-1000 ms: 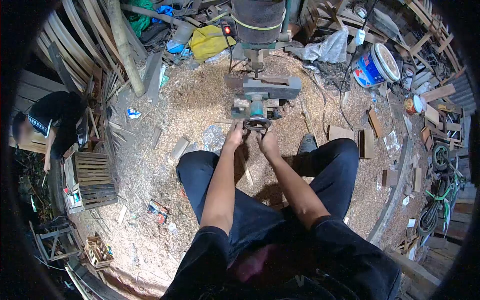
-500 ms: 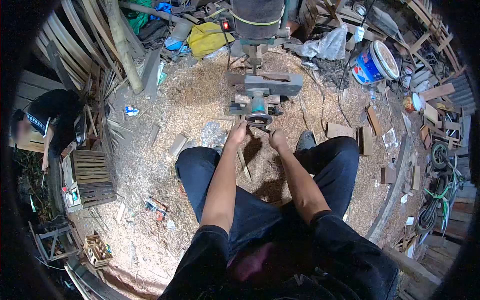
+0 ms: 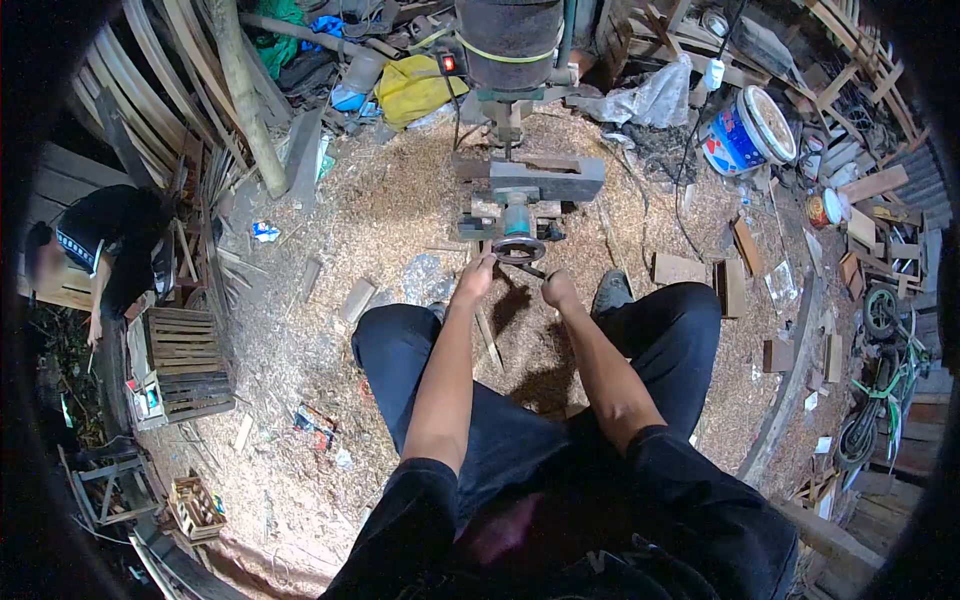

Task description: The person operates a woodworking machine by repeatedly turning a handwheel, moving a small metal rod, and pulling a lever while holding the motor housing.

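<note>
As both arms (image 3: 445, 365) reach forward, left hand (image 3: 477, 274) gripping handwheel (image 3: 518, 243), right hand (image 3: 559, 289) clasping dark handle (image 3: 532, 271)

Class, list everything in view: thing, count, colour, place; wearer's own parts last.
Cylindrical machine housing: 1, dark, top centre
Long rectangular bar: 1, grey, below housing
Round handwheel: 1, dark, below bar
Crumpled sheet: 1, yellow, left of housing
Round bucket: 1, blue-white, upper right
Slatted wooden crates: at least 2, brown, left
Two-wheeled cycle: 1, green-black, far right
Wooden offcuts: many, brown, both sides
Loose shavings: uncountable, tan, underfoot
Second person: 1, black-clothed, far left
Legs: 2, dark-trousered, lower centre
Arms: 2, black-sleeved, centre
Left grip: 1, bare, at handwheel
Right grip: 1, bare, closed on dark rod
</note>
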A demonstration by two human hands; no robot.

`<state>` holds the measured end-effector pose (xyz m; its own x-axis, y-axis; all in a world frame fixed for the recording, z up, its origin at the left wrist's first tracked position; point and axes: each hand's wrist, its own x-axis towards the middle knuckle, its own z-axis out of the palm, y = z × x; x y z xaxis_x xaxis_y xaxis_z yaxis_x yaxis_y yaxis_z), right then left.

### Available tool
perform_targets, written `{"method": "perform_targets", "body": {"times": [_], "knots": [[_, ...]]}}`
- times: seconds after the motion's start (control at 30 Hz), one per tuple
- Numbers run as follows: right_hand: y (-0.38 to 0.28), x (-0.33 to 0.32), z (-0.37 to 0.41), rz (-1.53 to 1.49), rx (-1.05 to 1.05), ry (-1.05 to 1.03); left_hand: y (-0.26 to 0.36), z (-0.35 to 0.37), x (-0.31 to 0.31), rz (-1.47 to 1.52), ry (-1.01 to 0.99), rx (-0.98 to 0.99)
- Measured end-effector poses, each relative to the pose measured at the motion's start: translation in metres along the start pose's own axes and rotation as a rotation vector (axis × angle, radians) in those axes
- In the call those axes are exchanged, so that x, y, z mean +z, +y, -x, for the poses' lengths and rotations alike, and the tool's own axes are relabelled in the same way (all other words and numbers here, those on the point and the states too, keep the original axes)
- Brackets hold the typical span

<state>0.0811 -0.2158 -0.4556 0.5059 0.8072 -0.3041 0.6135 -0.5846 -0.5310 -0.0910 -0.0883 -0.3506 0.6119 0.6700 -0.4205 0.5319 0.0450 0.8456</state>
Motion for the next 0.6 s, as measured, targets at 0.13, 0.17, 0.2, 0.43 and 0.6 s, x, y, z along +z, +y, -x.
{"method": "perform_targets", "body": {"times": [0.13,0.17,0.2,0.43,0.6], "knots": [[0.015,0.009,-0.002,-0.136,0.142,0.081,-0.016,-0.008,0.005,0.030,0.073,0.050],[-0.005,-0.019,0.008,-0.195,0.211,0.073,-0.031,-0.021,0.006,0.016,0.104,0.080],[-0.016,-0.040,0.009,-0.226,0.204,0.191,-0.035,-0.031,0.005,0.004,0.135,0.112],[-0.100,-0.237,-0.059,-0.460,-0.301,0.871,0.164,-0.007,-0.076,0.021,0.718,0.755],[-0.218,-0.411,-0.104,-0.668,-0.428,0.794,0.357,0.015,-0.130,-0.124,0.934,1.307]]}}
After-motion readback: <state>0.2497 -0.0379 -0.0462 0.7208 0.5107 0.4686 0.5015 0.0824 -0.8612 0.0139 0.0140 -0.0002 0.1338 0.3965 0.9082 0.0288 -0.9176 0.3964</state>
